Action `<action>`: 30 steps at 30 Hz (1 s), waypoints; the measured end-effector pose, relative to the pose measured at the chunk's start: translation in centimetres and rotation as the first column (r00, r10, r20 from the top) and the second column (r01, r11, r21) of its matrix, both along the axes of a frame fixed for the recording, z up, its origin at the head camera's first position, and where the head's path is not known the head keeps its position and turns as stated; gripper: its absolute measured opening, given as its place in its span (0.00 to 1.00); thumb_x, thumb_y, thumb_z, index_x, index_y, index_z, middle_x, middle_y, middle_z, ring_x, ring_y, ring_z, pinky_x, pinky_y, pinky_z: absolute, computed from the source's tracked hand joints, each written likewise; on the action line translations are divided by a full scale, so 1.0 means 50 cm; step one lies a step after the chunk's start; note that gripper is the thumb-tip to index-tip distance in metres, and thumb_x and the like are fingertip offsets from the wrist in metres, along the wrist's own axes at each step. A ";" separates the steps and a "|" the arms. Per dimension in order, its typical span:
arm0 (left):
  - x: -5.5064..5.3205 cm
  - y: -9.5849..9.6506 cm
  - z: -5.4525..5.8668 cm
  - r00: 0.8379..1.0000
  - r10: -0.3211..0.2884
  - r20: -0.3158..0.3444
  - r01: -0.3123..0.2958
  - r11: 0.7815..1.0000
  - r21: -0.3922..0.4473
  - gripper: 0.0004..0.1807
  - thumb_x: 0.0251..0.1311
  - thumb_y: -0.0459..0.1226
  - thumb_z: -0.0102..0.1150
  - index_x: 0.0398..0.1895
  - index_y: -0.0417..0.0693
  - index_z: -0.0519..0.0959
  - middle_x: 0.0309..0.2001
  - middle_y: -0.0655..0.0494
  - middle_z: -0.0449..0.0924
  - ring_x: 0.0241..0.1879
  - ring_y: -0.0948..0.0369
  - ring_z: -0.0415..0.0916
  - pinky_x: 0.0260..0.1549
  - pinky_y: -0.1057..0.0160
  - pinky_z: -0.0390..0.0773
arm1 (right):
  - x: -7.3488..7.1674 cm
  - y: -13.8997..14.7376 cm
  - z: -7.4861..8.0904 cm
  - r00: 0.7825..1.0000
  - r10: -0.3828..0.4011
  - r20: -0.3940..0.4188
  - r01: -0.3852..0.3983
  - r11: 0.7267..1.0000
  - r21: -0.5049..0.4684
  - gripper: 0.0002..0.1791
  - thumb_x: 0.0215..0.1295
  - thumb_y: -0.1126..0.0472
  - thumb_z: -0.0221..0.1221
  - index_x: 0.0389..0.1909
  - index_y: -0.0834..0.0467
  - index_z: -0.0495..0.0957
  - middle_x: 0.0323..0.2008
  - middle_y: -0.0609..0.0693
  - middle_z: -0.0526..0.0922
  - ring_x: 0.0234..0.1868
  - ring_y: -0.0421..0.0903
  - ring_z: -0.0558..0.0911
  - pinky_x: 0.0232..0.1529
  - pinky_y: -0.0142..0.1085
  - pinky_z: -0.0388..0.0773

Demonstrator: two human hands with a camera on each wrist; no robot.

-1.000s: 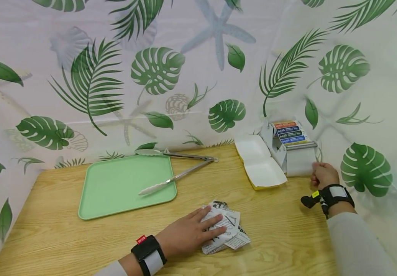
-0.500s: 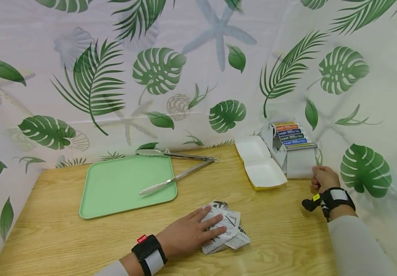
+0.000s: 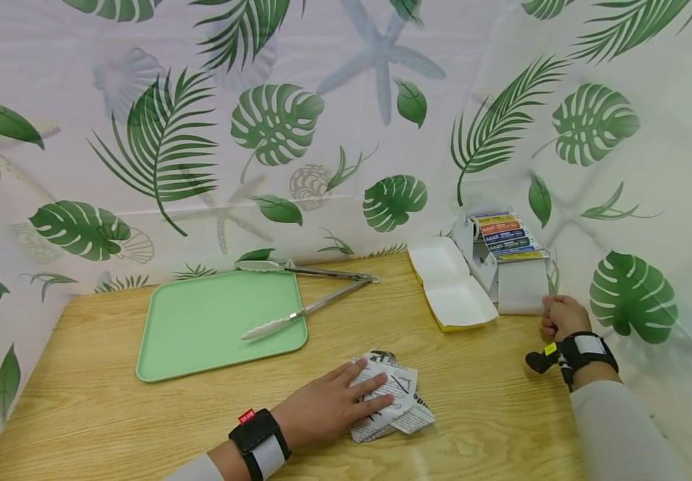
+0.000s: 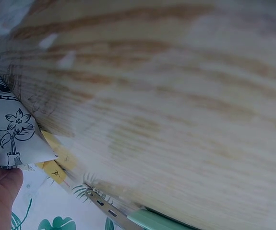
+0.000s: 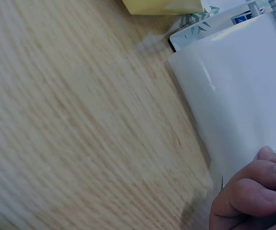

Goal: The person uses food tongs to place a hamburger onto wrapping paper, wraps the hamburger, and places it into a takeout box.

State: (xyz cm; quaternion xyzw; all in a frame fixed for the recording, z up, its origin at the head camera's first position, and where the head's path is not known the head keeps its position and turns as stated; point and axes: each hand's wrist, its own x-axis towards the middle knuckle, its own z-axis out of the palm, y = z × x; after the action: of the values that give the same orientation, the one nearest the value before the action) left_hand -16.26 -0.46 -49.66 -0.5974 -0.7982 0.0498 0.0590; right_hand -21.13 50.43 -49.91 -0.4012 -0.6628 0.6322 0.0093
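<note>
My left hand lies flat on a folded newsprint paper, fingers spread over it. In the left wrist view, the paper shows a potted-flower drawing, with the hand at its lower edge. At the right, my right hand pinches the right edge of a white backing strip hanging from the front of a label dispenser. Colourful printed labels lie across its top. Up close, curled fingers meet the lower end of the glossy strip.
An opened paper food box, white inside and yellow outside, stands directly left of the dispenser. Farther left is a green tray, with open tongs lying partly across it. A leaf-printed sheet hangs behind the wooden table.
My right hand has drawn the backing strip down and toward me. The labels have slid forward, and one now reaches over the dispenser's front edge. The left hand has stayed on the paper.
</note>
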 end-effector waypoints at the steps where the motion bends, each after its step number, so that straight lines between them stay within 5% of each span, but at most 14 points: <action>1: 0.000 -0.001 0.000 1.000 0.001 -0.001 -0.001 1.000 -0.003 0.28 0.81 0.50 0.38 0.81 0.66 0.55 0.81 0.59 0.57 0.79 0.48 0.58 0.76 0.54 0.65 | 0.000 0.000 -0.001 1.000 0.002 0.002 -0.002 1.000 0.002 0.06 0.82 0.54 0.41 0.44 0.48 0.65 0.25 0.43 0.65 0.20 0.39 0.66 0.21 0.33 0.67; 30: -0.005 -0.007 -0.007 1.000 -0.014 -0.025 0.015 1.000 0.020 0.29 0.80 0.51 0.39 0.81 0.66 0.55 0.80 0.59 0.58 0.79 0.48 0.59 0.76 0.54 0.65 | 0.015 0.004 -0.005 1.000 0.012 0.024 -0.011 1.000 -0.023 0.05 0.81 0.55 0.44 0.45 0.50 0.66 0.23 0.42 0.66 0.21 0.39 0.67 0.21 0.33 0.68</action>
State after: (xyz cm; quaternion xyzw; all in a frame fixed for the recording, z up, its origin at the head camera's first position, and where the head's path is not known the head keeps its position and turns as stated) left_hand -16.51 -0.80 -50.01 -0.6018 -0.7936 0.0487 0.0754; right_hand -20.38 50.65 -50.14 -0.4051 -0.6578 0.6350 -0.0070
